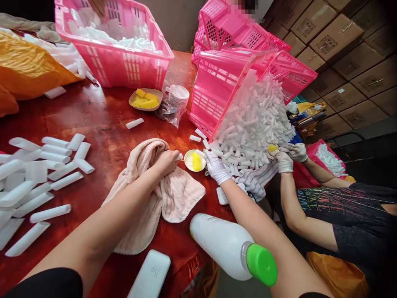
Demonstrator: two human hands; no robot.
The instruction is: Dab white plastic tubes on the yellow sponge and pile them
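Note:
My bare left hand (167, 163) is closed over the pink towel, round a thin pick with a white end. The pick's tip reaches over a small white bowl (187, 162). A yellow piece of food (196, 161), perhaps fruit, lies in that bowl. My right hand (217, 166), in a white glove, has its fingers closed at the bowl's right rim. Beneath my left hand spreads the crumpled pink towel (182, 198). Loose white tubes (248, 128) spill from a tipped pink basket (214, 82) just beyond my right hand.
White tubes (56, 149) lie at left. Behind stand a pink basket (114, 62), a dish (151, 108) of yellow pieces and stacked cups (179, 94). A green-capped bottle (220, 242) and white power bank (150, 275) are near me. A co-worker's gloved hands (284, 160) are at right.

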